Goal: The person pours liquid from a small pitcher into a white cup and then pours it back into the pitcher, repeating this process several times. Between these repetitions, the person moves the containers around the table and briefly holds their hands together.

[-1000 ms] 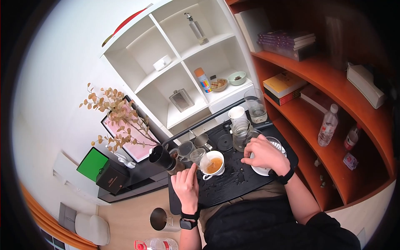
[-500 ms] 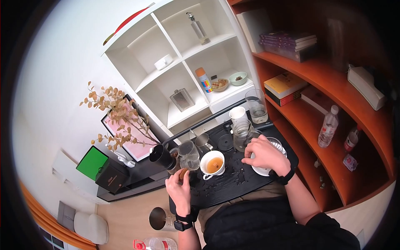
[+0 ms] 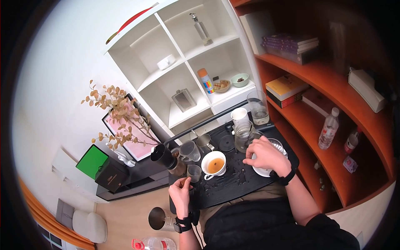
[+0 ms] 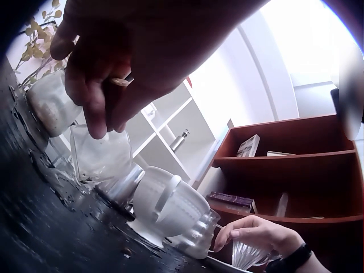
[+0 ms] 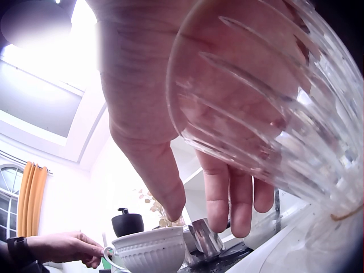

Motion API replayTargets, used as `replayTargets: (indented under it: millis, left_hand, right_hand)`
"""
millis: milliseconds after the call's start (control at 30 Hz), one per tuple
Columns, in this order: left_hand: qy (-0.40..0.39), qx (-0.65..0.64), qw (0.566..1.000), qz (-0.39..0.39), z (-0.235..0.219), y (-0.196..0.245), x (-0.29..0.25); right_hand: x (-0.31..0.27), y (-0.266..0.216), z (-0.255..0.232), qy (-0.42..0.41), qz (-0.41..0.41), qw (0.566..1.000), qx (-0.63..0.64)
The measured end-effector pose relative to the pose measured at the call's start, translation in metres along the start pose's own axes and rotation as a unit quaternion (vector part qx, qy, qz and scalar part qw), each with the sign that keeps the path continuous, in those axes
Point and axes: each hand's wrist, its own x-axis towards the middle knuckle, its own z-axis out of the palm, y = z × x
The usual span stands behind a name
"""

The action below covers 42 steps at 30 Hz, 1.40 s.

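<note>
My left hand [image 3: 180, 198] pinches the brown handle of a small glass cup [image 3: 194, 173], low at the tray's left side. In the left wrist view, the fingertips lie right at the clear cup [image 4: 101, 156]. A white cup [image 3: 223, 170] with brown liquid inside stands upright to its right, its handle towards me. My right hand [image 3: 266, 154] hovers with loosely bent fingers beside a ribbed clear glass [image 3: 278, 144] on a white saucer [image 3: 261, 171]. The right wrist view has the thumb and fingers apart behind the ribbed glass [image 5: 267, 108], holding nothing.
Across the wet black tray [image 3: 233, 183] stand a grinder [image 3: 162, 155], a glass mug [image 3: 190, 151], a metal pitcher [image 3: 205, 143], a glass server [image 3: 243, 139], a paper cup [image 3: 239, 116] and a tall glass [image 3: 260, 114]. A brown bookcase [image 3: 291, 112] borders the right side.
My left hand has moved the small glass cup away from the white cup, leftward and down to the tray's near-left part. The right hand stays in place.
</note>
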Motion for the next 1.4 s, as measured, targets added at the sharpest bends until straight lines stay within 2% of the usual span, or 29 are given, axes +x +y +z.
replayTargets:
  millis: [100, 167, 200, 300, 367, 467, 567, 667, 800, 1033, 1100, 1133, 1200, 1300, 1400]
  left_hand:
    - [-0.001, -0.008, 1.0, -0.009, -0.001, -0.001, 0.0]
    - [-0.044, 0.074, 0.996, -0.036, -0.008, 0.004, -0.003]
    - [-0.043, 0.074, 0.996, -0.037, -0.007, 0.001, -0.004]
    - [-0.058, 0.083, 0.995, -0.015, -0.003, -0.005, -0.005]
    - [-0.057, 0.156, 0.986, -0.005, -0.004, 0.0, -0.008]
    - [-0.07, 0.145, 0.987, 0.021, -0.005, 0.009, -0.012]
    - [-0.091, 0.148, 0.985, 0.002, -0.004, 0.014, -0.013]
    - [-0.055, 0.17, 0.983, 0.044, -0.005, 0.015, -0.016]
    - [-0.023, 0.149, 0.987, 0.055, -0.015, 0.034, -0.016]
    - [-0.053, 0.157, 0.983, 0.075, -0.013, 0.019, -0.013]
    - [0.007, 0.211, 0.955, 0.21, -0.011, 0.02, -0.012]
    - [0.008, 0.211, 0.955, 0.209, -0.01, 0.022, -0.013]
    - [-0.003, 0.104, 0.982, 0.157, -0.004, 0.049, -0.021]
    - [-0.09, 0.01, 0.994, 0.065, 0.008, 0.047, -0.023]
    - [-0.101, 0.006, 0.992, 0.072, 0.018, 0.053, -0.026]
  right_hand:
    - [-0.001, -0.002, -0.002, -0.002, 0.003, 1.0, 0.0]
    - [-0.001, -0.001, -0.001, -0.002, 0.004, 1.0, -0.001]
    - [-0.001, 0.002, 0.003, 0.003, 0.002, 1.0, -0.002]
    - [0.0, 0.001, 0.001, 0.004, -0.001, 1.0, 0.0]
    - [-0.001, 0.001, 0.0, -0.001, 0.002, 1.0, 0.003]
    - [0.0, 0.002, 0.001, -0.002, 0.0, 1.0, 0.003]
    - [0.0, 0.003, 0.002, -0.006, 0.0, 1.0, 0.004]
    - [0.0, 0.001, 0.001, -0.004, 0.004, 1.0, 0.005]
    - [0.0, 0.0, -0.001, -0.008, 0.005, 1.0, 0.001]
    - [0.0, -0.001, -0.002, -0.012, 0.008, 1.0, 0.004]
    - [-0.001, -0.001, -0.003, -0.012, 0.009, 1.0, 0.006]
    - [0.0, -0.002, -0.003, -0.012, 0.008, 1.0, 0.008]
    - [0.0, -0.001, -0.001, -0.011, 0.005, 1.0, 0.004]
    - [0.0, 0.001, 0.001, -0.01, 0.008, 1.0, 0.004]
    - [0.0, 0.002, 0.002, -0.008, 0.01, 1.0, 0.008]
